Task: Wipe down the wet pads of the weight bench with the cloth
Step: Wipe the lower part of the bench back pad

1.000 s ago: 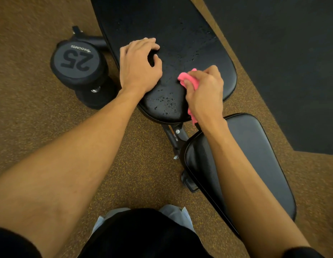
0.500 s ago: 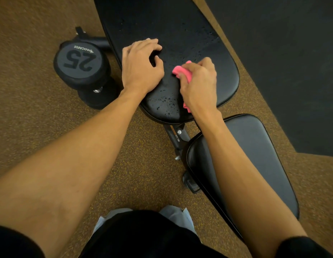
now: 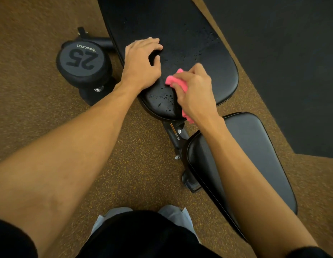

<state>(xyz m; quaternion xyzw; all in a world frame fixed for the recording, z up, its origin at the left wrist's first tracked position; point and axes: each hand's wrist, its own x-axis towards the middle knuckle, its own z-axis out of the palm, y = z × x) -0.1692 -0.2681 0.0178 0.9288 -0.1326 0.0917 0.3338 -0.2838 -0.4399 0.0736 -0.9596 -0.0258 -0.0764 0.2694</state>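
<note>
Right hand (image 3: 196,90) clenched on crumpled pink cloth (image 3: 173,81), mostly hidden, pressing droplet-speckled black vinyl back pad (image 3: 180,34); left hand (image 3: 141,64) splayed, bracing its edge.

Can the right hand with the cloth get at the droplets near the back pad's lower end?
Probably yes: the droplets lie bare just beside the right hand and cloth; nothing lies between.

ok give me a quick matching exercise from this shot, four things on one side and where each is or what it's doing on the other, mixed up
1. left hand
2. right hand
3. dumbbell
4. seat pad

A. on the floor beside the bench
B. gripping the pink cloth
C. under the right forearm
D. resting on the edge of the back pad

Pairs: 1-D, 2-B, 3-A, 4-C
</note>
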